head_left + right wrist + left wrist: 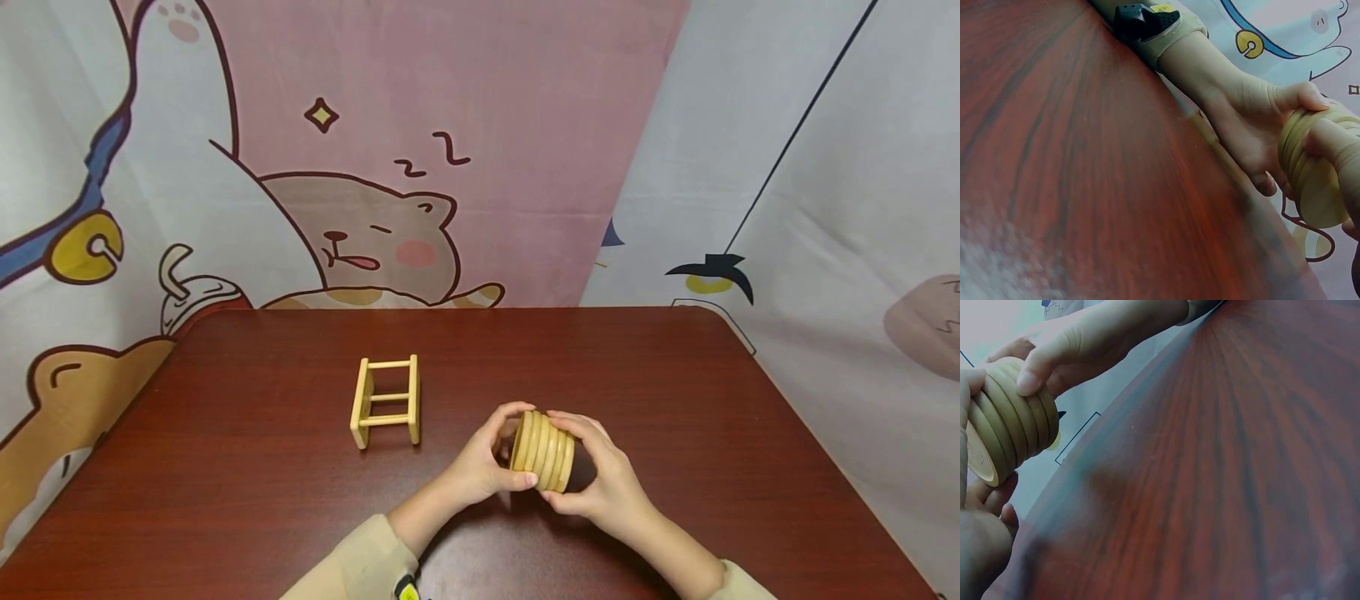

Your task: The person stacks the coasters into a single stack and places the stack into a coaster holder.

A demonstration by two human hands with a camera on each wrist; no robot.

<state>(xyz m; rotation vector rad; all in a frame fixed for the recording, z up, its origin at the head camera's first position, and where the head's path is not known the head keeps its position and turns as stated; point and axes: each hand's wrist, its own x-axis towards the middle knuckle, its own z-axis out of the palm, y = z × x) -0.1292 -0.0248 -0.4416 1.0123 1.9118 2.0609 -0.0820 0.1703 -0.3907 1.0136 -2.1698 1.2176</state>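
A stack of several round wooden coasters (543, 450) is held above the table between two hands, its discs turned on edge and pressed together. The left hand (480, 467) grips the left end, thumb at the near side and fingers over the far side. From the right, the right hand (611, 479) grips the other end in the same way. In the left wrist view the stack (1013, 419) shows its grooved side and part of one flat face. A plain round face of the coasters (1322, 197) appears in the right wrist view, partly covered by fingers.
A small wooden rack (412, 400) with thin rods stands on the dark red-brown table (262, 500), to the left of the hands. Behind the table hangs a cloth (525, 125) printed with cartoon animals.
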